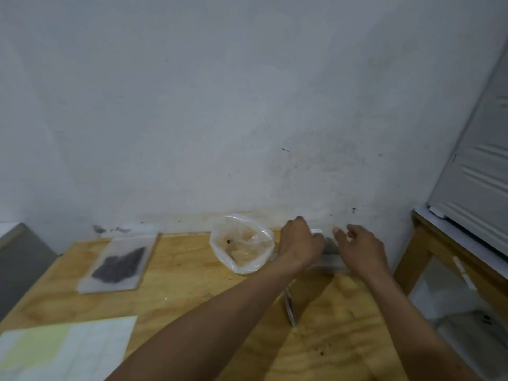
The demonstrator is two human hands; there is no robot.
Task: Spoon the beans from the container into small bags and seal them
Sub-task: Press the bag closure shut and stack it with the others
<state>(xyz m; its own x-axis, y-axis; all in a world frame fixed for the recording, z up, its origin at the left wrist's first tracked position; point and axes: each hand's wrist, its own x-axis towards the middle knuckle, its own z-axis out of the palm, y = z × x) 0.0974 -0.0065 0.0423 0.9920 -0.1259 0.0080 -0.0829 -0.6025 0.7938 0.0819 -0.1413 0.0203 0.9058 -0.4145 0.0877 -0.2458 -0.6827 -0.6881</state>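
Observation:
At the back of the wooden table (192, 284), my left hand (299, 243) pinches the white zip strip at the top of a small clear bag (328, 255) with dark beans in it. My right hand (360, 250) hovers at the bag's right side, thumb out and fingers loosely bent; motion blur hides whether it touches. Left of my hands stands a crumpled clear plastic container bag (242, 244), open at the top and nearly empty. A flat bag of dark beans (118, 261) lies at the table's left.
A small white object (290, 307) lies under my left forearm. Pale paper sheets (63, 350) lie at the front left corner. The wall rises right behind the table. A second wooden stand (423, 243) with a grey appliance (478, 174) is at the right.

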